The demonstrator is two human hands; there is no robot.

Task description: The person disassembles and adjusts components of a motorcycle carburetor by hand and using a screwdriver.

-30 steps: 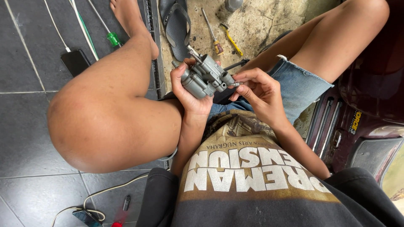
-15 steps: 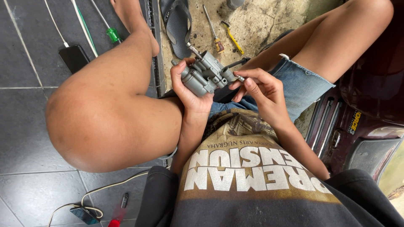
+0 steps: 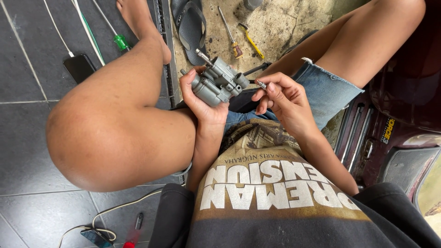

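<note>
Carburetor [image 3: 217, 81]: grey metal body with several stubs and a thin pin sticking out, held up in the upper middle of the frame, above the lap and between the two bare knees.
Left hand [image 3: 202, 103]: grip wrapped around the carburetor from below and from the side nearest the left knee; thumb and fingers closed on its body, palm under it.
Right hand [image 3: 281, 97]: just beside the carburetor, toward the right of the frame; fingers curled, fingertips pinched on a small screw.
Small screw [image 3: 261, 84]: short, silvery, threaded; its tip points at the carburetor's side, very near it. Whether it touches cannot be told.
Floor, left part [image 3: 27, 133]: dark grey tiles with pale joints.
Floor, upper part [image 3: 285, 23]: rough, stained concrete.
Green-handled screwdriver [image 3: 117, 36]: lies on the tiles at the upper left, near the bare foot.
Phone [image 3: 79, 67]: dark, flat on the tiles at the upper left, a white cable running from it.
Sandal [image 3: 190, 27]: dark, at the top of the frame on the concrete.
Two more screwdrivers: one with a brown handle [image 3: 232, 39], one with a yellow handle [image 3: 251, 42], side by side beyond the sandal.
Red-handled tool [image 3: 134, 229]: at the lower left edge, near a loose white cable.
Dark red vehicle body [image 3: 404, 92]: along the right edge.
</note>
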